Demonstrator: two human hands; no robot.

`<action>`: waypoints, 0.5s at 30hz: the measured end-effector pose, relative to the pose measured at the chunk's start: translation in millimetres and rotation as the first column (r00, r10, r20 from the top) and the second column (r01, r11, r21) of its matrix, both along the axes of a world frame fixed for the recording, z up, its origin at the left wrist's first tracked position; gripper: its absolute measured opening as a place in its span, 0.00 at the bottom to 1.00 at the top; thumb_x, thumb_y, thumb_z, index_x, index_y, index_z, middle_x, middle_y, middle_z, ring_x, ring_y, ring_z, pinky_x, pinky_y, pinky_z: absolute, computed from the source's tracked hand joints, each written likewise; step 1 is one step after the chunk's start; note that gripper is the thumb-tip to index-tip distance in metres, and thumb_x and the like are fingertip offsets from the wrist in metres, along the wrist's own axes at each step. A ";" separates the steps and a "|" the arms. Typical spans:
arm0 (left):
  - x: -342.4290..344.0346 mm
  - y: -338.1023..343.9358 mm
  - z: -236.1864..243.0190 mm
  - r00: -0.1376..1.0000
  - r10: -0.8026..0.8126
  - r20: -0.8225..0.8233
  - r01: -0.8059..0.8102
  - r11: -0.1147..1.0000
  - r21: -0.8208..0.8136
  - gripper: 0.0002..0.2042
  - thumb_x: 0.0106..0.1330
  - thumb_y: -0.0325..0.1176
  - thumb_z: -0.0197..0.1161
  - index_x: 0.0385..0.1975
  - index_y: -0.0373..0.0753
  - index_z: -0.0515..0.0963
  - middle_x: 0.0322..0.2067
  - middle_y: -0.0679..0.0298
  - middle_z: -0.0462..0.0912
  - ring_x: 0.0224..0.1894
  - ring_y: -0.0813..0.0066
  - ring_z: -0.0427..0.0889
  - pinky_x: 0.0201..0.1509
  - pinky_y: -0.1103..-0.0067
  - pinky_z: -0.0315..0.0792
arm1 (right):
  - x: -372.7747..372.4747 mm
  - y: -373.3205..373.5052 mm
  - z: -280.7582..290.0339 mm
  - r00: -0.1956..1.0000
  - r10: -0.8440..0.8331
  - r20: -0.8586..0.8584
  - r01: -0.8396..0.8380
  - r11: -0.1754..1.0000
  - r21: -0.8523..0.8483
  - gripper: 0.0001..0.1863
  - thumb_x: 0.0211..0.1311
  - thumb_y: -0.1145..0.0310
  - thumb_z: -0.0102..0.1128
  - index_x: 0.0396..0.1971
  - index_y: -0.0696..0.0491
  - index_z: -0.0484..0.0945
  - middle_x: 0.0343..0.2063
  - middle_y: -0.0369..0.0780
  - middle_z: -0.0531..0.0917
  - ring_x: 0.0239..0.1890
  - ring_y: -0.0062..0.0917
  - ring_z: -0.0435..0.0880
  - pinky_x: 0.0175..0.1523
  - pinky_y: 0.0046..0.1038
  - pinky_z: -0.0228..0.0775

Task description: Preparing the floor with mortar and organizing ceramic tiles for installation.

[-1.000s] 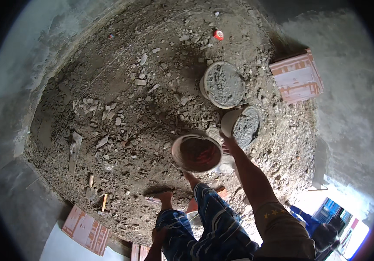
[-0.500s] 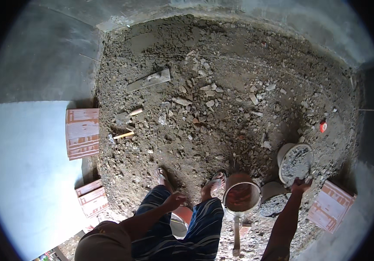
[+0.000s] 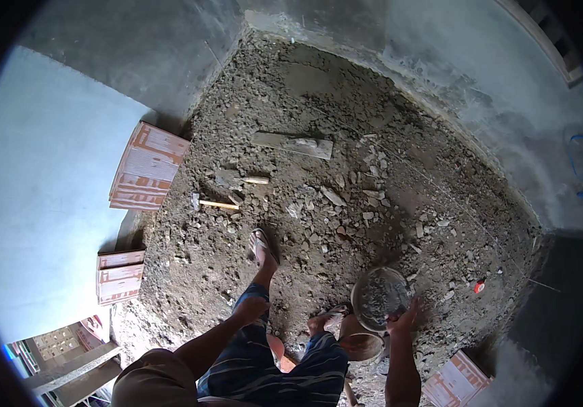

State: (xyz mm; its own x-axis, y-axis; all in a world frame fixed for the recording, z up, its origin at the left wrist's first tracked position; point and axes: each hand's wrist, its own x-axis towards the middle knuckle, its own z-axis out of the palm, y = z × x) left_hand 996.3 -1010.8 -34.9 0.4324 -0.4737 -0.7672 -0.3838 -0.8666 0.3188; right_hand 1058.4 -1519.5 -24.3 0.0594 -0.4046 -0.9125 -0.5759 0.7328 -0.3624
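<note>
My right hand (image 3: pixel 403 316) is closed on the near right rim of a bucket (image 3: pixel 358 298) holding grey, mortar-like material. The bucket is tilted, with its mouth facing up toward me. My left hand (image 3: pixel 251 309) is over my left knee; its fingers are too indistinct to make out, and no held thing shows. Just below the held bucket is another bucket (image 3: pixel 362 347) with a reddish inside, close to my right foot. A wooden handle (image 3: pixel 350 392) shows below it. Part of a reddish container (image 3: pixel 287 364) appears between my legs, mostly hidden.
Rubble covers the uneven ground. Ahead lie a wooden float (image 3: pixel 285 141), a trowel (image 3: pixel 256 180) and a hammer (image 3: pixel 218 204). Tile stacks (image 3: pixel 147 166) lean along the left wall, with more tiles (image 3: pixel 457 380) at lower right. A red round object (image 3: pixel 479 286) lies on the right; a string crosses the ground.
My view has turned right. My left foot has stepped forward. My right hand has brought the mortar bucket leftward, close to the reddish bucket. My left hand has moved over the left knee.
</note>
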 end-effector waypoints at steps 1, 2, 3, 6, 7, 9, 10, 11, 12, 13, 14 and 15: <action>12.1 13.0 -0.6 0.892 0.436 -0.119 -0.448 0.887 -0.106 0.17 0.67 0.43 0.63 0.49 0.39 0.80 0.48 0.56 0.83 0.51 0.66 0.82 0.52 0.73 0.77 | 16.4 28.4 3.5 1.000 -0.007 -0.025 0.006 0.999 -0.054 0.41 0.50 0.22 0.57 0.45 0.46 0.68 0.18 0.30 0.59 0.17 0.19 0.55 0.25 0.25 0.56; 26.6 30.5 -0.5 0.723 0.661 -0.199 -0.689 0.712 -0.136 0.18 0.67 0.44 0.64 0.50 0.39 0.80 0.46 0.57 0.84 0.48 0.67 0.84 0.50 0.73 0.78 | 32.1 59.0 5.6 0.996 0.081 0.045 -0.083 0.996 0.044 0.36 0.53 0.25 0.57 0.41 0.45 0.69 0.17 0.29 0.59 0.16 0.18 0.56 0.24 0.24 0.55; 40.0 48.9 -0.4 0.497 0.823 -0.276 -0.868 0.465 -0.175 0.18 0.67 0.44 0.65 0.50 0.39 0.79 0.45 0.58 0.85 0.46 0.68 0.85 0.49 0.73 0.79 | 44.7 87.5 9.1 0.985 0.159 0.072 -0.167 0.978 0.122 0.32 0.56 0.28 0.57 0.37 0.44 0.70 0.17 0.29 0.59 0.15 0.17 0.57 0.22 0.23 0.54; 71.1 125.3 12.1 0.263 0.895 -0.360 -0.963 0.267 -0.040 0.22 0.66 0.49 0.67 0.52 0.41 0.79 0.44 0.56 0.86 0.45 0.68 0.86 0.49 0.72 0.79 | 97.6 173.0 6.8 0.945 0.317 0.082 -0.325 0.938 0.123 0.26 0.61 0.33 0.57 0.31 0.43 0.71 0.17 0.28 0.60 0.15 0.16 0.58 0.22 0.24 0.55; 84.8 157.4 14.9 0.216 0.926 -0.310 -0.974 0.224 -0.011 0.22 0.66 0.49 0.67 0.52 0.41 0.78 0.44 0.56 0.86 0.46 0.67 0.85 0.50 0.71 0.79 | 118.4 200.9 4.6 0.920 0.359 0.158 -0.383 0.910 0.161 0.26 0.61 0.33 0.57 0.31 0.43 0.71 0.17 0.28 0.60 0.15 0.16 0.58 0.22 0.24 0.55; 105.6 235.0 24.3 0.157 0.967 -0.198 -0.987 0.163 0.011 0.25 0.65 0.52 0.67 0.54 0.39 0.77 0.44 0.55 0.86 0.46 0.63 0.86 0.50 0.69 0.78 | 156.3 256.5 0.8 0.793 0.575 0.202 -0.598 0.798 0.074 0.24 0.63 0.37 0.58 0.29 0.44 0.72 0.19 0.28 0.65 0.17 0.16 0.62 0.23 0.24 0.57; 116.3 275.8 26.8 0.147 0.980 -0.135 -0.989 0.145 -0.018 0.28 0.64 0.53 0.67 0.54 0.38 0.75 0.45 0.54 0.86 0.45 0.60 0.86 0.50 0.68 0.78 | 174.2 284.6 -2.0 0.782 0.607 0.141 -0.620 0.781 0.077 0.24 0.63 0.37 0.58 0.29 0.44 0.72 0.19 0.28 0.65 0.17 0.16 0.62 0.23 0.24 0.57; 123.5 320.3 31.5 0.082 0.988 -0.133 -0.996 0.079 -0.032 0.26 0.64 0.53 0.68 0.51 0.37 0.76 0.45 0.54 0.86 0.45 0.61 0.86 0.50 0.68 0.78 | 191.9 312.6 -5.9 0.656 0.743 0.134 -0.741 0.667 -0.074 0.26 0.64 0.37 0.58 0.26 0.47 0.73 0.17 0.27 0.64 0.17 0.16 0.63 0.21 0.24 0.56; 128.5 358.2 34.4 0.103 0.993 0.059 -0.991 0.108 -0.085 0.25 0.63 0.52 0.68 0.49 0.36 0.77 0.44 0.53 0.86 0.45 0.61 0.86 0.49 0.69 0.79 | 208.4 339.7 -10.2 0.501 0.854 0.141 -0.829 0.520 -0.207 0.28 0.65 0.38 0.57 0.24 0.50 0.75 0.16 0.26 0.63 0.16 0.16 0.63 0.19 0.25 0.54; 135.9 398.5 37.1 0.024 0.997 0.071 -0.995 0.031 -0.094 0.24 0.63 0.51 0.68 0.47 0.35 0.78 0.42 0.53 0.87 0.44 0.60 0.86 0.49 0.68 0.79 | 224.3 362.8 -14.1 0.504 0.859 0.095 -0.830 0.511 -0.224 0.28 0.65 0.38 0.57 0.24 0.50 0.75 0.16 0.26 0.63 0.16 0.16 0.63 0.19 0.25 0.54; 138.1 432.4 41.2 -0.007 0.987 0.164 -0.987 0.020 -0.160 0.25 0.62 0.52 0.69 0.46 0.35 0.79 0.41 0.51 0.87 0.43 0.59 0.86 0.49 0.68 0.79 | 239.4 386.0 -20.3 0.359 0.928 0.099 -0.898 0.373 -0.235 0.30 0.65 0.37 0.58 0.24 0.53 0.74 0.19 0.30 0.68 0.20 0.18 0.65 0.24 0.27 0.56; 141.3 462.9 44.1 -0.043 0.960 0.275 -0.996 -0.020 -0.083 0.26 0.60 0.52 0.69 0.45 0.34 0.79 0.39 0.49 0.86 0.43 0.57 0.86 0.49 0.66 0.78 | 253.8 407.5 -28.7 0.236 0.971 0.028 -0.949 0.237 -0.209 0.32 0.64 0.37 0.58 0.25 0.56 0.74 0.21 0.33 0.73 0.23 0.20 0.68 0.29 0.29 0.58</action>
State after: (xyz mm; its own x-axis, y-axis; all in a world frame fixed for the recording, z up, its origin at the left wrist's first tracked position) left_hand 1137.6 -547.9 9.2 0.5103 0.6380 -0.5766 0.8562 -0.4395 0.2715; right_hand 1312.1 -1111.9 -53.0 0.5895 -0.0589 -0.8056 -0.7552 -0.3940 -0.5238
